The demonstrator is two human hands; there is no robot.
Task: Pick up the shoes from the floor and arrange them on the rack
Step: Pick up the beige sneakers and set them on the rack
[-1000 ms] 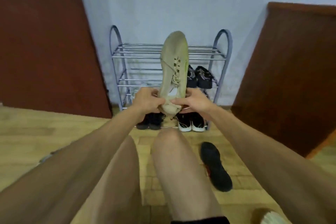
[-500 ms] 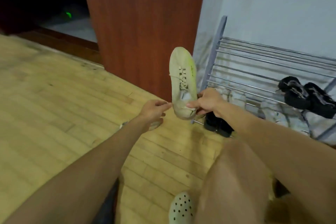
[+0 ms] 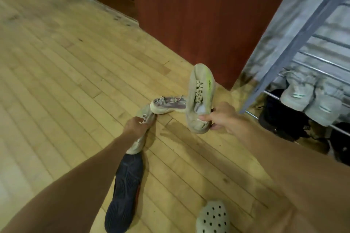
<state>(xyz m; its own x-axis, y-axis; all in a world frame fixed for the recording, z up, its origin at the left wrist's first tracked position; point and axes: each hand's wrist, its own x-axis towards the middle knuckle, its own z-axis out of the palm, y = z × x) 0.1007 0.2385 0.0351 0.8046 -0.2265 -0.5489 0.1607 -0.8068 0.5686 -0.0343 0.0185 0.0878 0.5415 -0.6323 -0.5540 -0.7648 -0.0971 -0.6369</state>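
My right hand [image 3: 225,117] pinches the heel of a worn beige shoe [image 3: 198,92] and holds it toe-up just above the floor. My left hand [image 3: 135,126] is down on a second beige shoe [image 3: 138,142] that lies on the floor, with its fingers curled on the laces and upper. A white and purple shoe [image 3: 168,103] lies on its side between the two beige ones. Nearer me, a dark shoe [image 3: 125,191] lies sole up. The metal shoe rack [image 3: 295,43] stands at the right.
A pair of grey shoes [image 3: 310,100] sits on a lower rack shelf, with black shoes [image 3: 280,119] below on the floor level. A red-brown door panel [image 3: 189,15] stands left of the rack. A pale perforated clog [image 3: 213,217] is at the bottom edge.
My view swung left and down from the rack to the floor. My left hand let go of the held beige shoe and dropped onto the second one; my right hand lowered its shoe.
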